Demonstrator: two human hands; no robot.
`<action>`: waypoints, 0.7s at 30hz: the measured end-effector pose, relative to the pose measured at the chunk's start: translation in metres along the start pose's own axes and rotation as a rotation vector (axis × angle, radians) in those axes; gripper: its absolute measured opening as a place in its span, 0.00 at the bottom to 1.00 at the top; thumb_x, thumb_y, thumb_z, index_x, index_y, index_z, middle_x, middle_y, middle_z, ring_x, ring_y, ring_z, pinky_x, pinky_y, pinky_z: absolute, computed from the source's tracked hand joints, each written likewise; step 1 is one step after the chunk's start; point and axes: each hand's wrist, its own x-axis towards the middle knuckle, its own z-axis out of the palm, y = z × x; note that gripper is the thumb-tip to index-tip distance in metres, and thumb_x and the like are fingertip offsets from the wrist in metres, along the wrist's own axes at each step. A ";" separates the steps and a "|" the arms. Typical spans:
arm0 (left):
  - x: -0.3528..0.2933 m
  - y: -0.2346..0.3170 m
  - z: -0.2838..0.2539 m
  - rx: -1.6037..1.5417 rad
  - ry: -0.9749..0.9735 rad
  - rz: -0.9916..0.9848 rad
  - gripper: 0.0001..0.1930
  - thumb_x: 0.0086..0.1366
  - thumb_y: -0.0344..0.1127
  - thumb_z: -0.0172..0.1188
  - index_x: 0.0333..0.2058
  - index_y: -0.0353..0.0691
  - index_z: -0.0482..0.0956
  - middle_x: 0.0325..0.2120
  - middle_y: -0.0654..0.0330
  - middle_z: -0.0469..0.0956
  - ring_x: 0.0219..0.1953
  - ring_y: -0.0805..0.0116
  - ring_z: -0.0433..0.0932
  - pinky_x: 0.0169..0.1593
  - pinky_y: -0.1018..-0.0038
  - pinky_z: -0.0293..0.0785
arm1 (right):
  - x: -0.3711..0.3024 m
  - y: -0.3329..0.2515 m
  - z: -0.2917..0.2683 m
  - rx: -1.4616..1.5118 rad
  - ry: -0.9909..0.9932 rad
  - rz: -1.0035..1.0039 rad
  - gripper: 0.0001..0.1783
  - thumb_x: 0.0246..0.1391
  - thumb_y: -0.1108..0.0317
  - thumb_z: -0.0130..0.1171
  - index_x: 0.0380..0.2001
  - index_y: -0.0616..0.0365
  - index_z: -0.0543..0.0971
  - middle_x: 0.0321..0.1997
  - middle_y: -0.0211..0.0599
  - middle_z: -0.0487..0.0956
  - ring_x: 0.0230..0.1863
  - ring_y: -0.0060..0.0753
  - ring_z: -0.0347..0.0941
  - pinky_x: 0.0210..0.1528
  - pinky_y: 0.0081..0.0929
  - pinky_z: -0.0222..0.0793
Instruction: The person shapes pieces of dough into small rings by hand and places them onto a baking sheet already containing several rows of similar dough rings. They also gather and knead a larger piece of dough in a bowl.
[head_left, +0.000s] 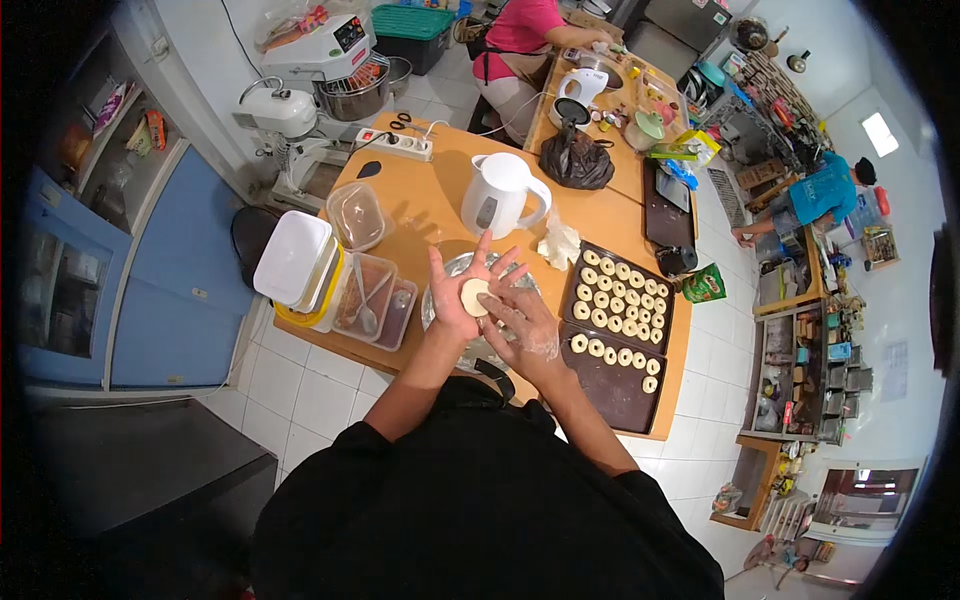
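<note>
Holds one pale, smooth dough disc [476,297] on the left hand [452,306], palm up, with fingers spread wide; touches it with the half-curled, flour-dusted right hand [522,320], cannot tell if pinching. Faces it upward, round, long axis impossible to tell, above one metal bowl [479,353] by the tabletop's [430,180] near edge. Toward the right edge, two dark trays [610,388]: twenty-four ring-shaped dough pieces [616,305] on one, seven on the other.

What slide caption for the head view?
Dough disc on open left hand, right hand at its edge; dough rings on trays nearby.
</note>
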 end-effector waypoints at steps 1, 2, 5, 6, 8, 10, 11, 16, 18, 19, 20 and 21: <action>0.000 0.000 0.000 0.000 0.000 -0.004 0.50 0.49 0.83 0.30 0.65 0.57 0.49 0.63 0.48 0.48 0.63 0.46 0.53 0.60 0.46 0.55 | 0.001 -0.001 0.001 -0.011 0.012 -0.006 0.18 0.40 0.72 0.65 0.39 0.56 0.79 0.47 0.42 0.74 0.39 0.41 0.73 0.41 0.34 0.71; 0.000 0.001 -0.001 0.000 -0.001 -0.008 0.51 0.49 0.83 0.30 0.65 0.56 0.49 0.63 0.47 0.49 0.62 0.45 0.54 0.60 0.47 0.55 | 0.002 -0.001 0.001 -0.023 0.024 -0.012 0.18 0.39 0.73 0.65 0.39 0.56 0.79 0.46 0.42 0.75 0.38 0.41 0.73 0.41 0.35 0.71; -0.005 -0.004 -0.002 0.001 -0.003 -0.037 0.50 0.49 0.83 0.31 0.65 0.57 0.49 0.62 0.47 0.50 0.61 0.45 0.55 0.59 0.48 0.58 | -0.001 -0.007 -0.008 -0.031 -0.047 0.020 0.18 0.40 0.72 0.65 0.39 0.56 0.78 0.44 0.42 0.73 0.38 0.42 0.71 0.40 0.34 0.71; -0.005 -0.004 0.000 0.003 -0.002 -0.042 0.50 0.49 0.83 0.31 0.65 0.57 0.49 0.62 0.47 0.50 0.61 0.45 0.55 0.59 0.48 0.58 | 0.000 -0.009 -0.009 -0.031 -0.044 0.024 0.18 0.40 0.72 0.65 0.39 0.56 0.78 0.44 0.42 0.73 0.38 0.42 0.71 0.40 0.34 0.71; -0.004 -0.004 0.002 0.011 0.016 -0.037 0.50 0.49 0.82 0.31 0.65 0.57 0.48 0.61 0.46 0.51 0.60 0.44 0.57 0.58 0.49 0.60 | 0.001 -0.013 -0.010 -0.119 -0.089 0.064 0.19 0.41 0.70 0.65 0.41 0.56 0.77 0.44 0.45 0.71 0.43 0.46 0.68 0.44 0.37 0.68; -0.006 -0.007 0.002 0.006 -0.010 -0.049 0.50 0.49 0.82 0.31 0.65 0.57 0.48 0.61 0.45 0.52 0.60 0.43 0.58 0.58 0.49 0.60 | 0.002 -0.014 -0.013 -0.129 -0.098 0.060 0.19 0.42 0.69 0.65 0.41 0.55 0.77 0.45 0.46 0.70 0.45 0.47 0.66 0.45 0.38 0.68; -0.008 -0.009 0.002 0.002 -0.038 -0.056 0.50 0.49 0.82 0.31 0.65 0.57 0.47 0.61 0.45 0.52 0.59 0.43 0.58 0.58 0.49 0.60 | 0.001 -0.015 -0.015 -0.138 -0.108 0.050 0.19 0.42 0.67 0.64 0.42 0.54 0.77 0.46 0.47 0.69 0.47 0.49 0.65 0.47 0.40 0.67; -0.007 -0.015 -0.005 -0.015 0.022 -0.050 0.51 0.48 0.83 0.30 0.65 0.56 0.46 0.62 0.44 0.50 0.60 0.43 0.57 0.58 0.47 0.59 | -0.007 -0.008 -0.015 -0.121 -0.129 0.056 0.19 0.43 0.66 0.64 0.42 0.54 0.77 0.48 0.48 0.68 0.50 0.51 0.64 0.50 0.43 0.66; -0.007 -0.016 -0.004 -0.004 0.054 -0.026 0.51 0.48 0.83 0.30 0.65 0.57 0.46 0.63 0.45 0.48 0.61 0.42 0.55 0.58 0.46 0.58 | -0.008 -0.009 -0.013 -0.147 -0.122 0.047 0.19 0.44 0.66 0.64 0.43 0.53 0.76 0.50 0.49 0.68 0.51 0.52 0.64 0.50 0.43 0.66; -0.006 -0.016 -0.003 -0.007 0.071 -0.020 0.52 0.47 0.84 0.30 0.65 0.57 0.46 0.63 0.45 0.47 0.62 0.43 0.52 0.58 0.45 0.56 | -0.009 -0.009 -0.011 -0.178 -0.112 0.052 0.20 0.45 0.66 0.63 0.44 0.53 0.76 0.51 0.49 0.68 0.52 0.53 0.64 0.51 0.43 0.66; -0.006 -0.016 -0.002 -0.011 0.088 -0.013 0.52 0.46 0.84 0.30 0.65 0.58 0.46 0.63 0.45 0.45 0.63 0.44 0.50 0.59 0.44 0.54 | -0.010 -0.009 -0.009 -0.207 -0.101 0.056 0.20 0.46 0.66 0.63 0.45 0.53 0.76 0.52 0.50 0.68 0.52 0.53 0.64 0.51 0.43 0.65; -0.005 -0.015 -0.003 -0.011 0.086 -0.003 0.52 0.46 0.84 0.30 0.65 0.58 0.46 0.63 0.45 0.45 0.63 0.44 0.50 0.59 0.44 0.54 | -0.011 -0.009 -0.007 -0.205 -0.105 0.047 0.20 0.46 0.66 0.63 0.45 0.53 0.76 0.52 0.50 0.68 0.52 0.53 0.64 0.51 0.43 0.65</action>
